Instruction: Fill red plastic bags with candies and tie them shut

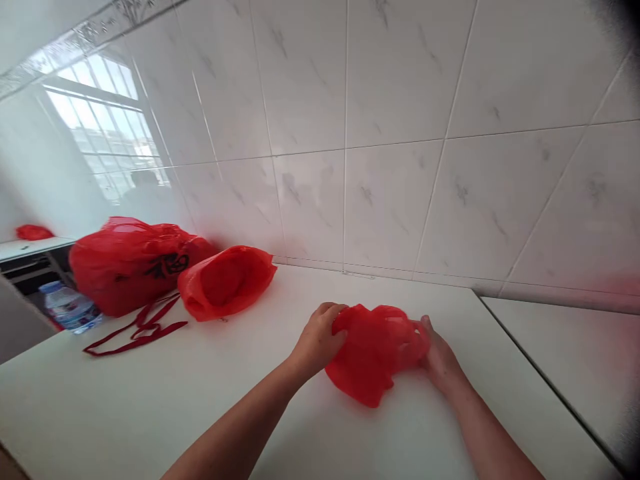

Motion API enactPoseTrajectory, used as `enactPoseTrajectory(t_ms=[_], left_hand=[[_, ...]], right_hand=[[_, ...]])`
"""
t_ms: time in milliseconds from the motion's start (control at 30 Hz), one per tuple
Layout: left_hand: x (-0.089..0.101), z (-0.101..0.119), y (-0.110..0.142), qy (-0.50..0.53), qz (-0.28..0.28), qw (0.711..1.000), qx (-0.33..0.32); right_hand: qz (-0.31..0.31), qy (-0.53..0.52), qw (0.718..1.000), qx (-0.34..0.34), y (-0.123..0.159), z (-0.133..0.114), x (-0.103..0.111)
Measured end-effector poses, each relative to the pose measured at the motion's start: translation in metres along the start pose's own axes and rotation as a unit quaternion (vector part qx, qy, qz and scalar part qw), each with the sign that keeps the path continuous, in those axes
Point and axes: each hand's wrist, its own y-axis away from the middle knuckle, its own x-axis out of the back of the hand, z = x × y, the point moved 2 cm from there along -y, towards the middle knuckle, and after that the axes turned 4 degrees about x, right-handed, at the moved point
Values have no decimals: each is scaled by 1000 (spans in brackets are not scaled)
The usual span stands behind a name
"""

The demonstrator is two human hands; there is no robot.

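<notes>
Our left hand (323,340) and right hand (440,357) grip opposite sides of a crumpled red plastic bag (370,353) at lower center; white tabletop (210,413) lies bare toward us, its far edge meeting the tiled wall (390,200).

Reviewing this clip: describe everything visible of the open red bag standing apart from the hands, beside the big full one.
The open red bag looks like thin, slightly see-through plastic, bright red, with a darker interior. It lies on its side on the white table, its wide, uneven mouth facing the right of the picture. Its far left side meets or overlaps the large full red bag in view; whether they truly touch is unclear. Neither hand is on it. Whatever is inside cannot be made out.
</notes>
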Motion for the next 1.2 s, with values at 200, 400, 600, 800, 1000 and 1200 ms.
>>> enactPoseTrajectory(t_ms=[200, 400, 600, 800, 1000, 1200], left_hand=[[-20, -7, 14, -172, 67, 978, -99], [-34, -17, 23, -246, -116, 945, -180], [-22, -49, 13, -235, -40, 967, -88], [-13, -55, 12, -282, 68, 955, -69], [-37, -12, 10, -113, 55, 987, -101], [-68, 14, -11, 269, -38, 950, 155]], right_hand=[[-70, -77, 995, -1, 3, -7, 1], [-14, 51, 998, 27, 2, -5, 1], [102, 27, 993, 51, -10, 5, 15], [140, -40, 988, 51, -7, -2, 27], [46, -94, 994, 32, 4, -14, 12], [-137, -180, 974, 14, 16, -31, -12]])
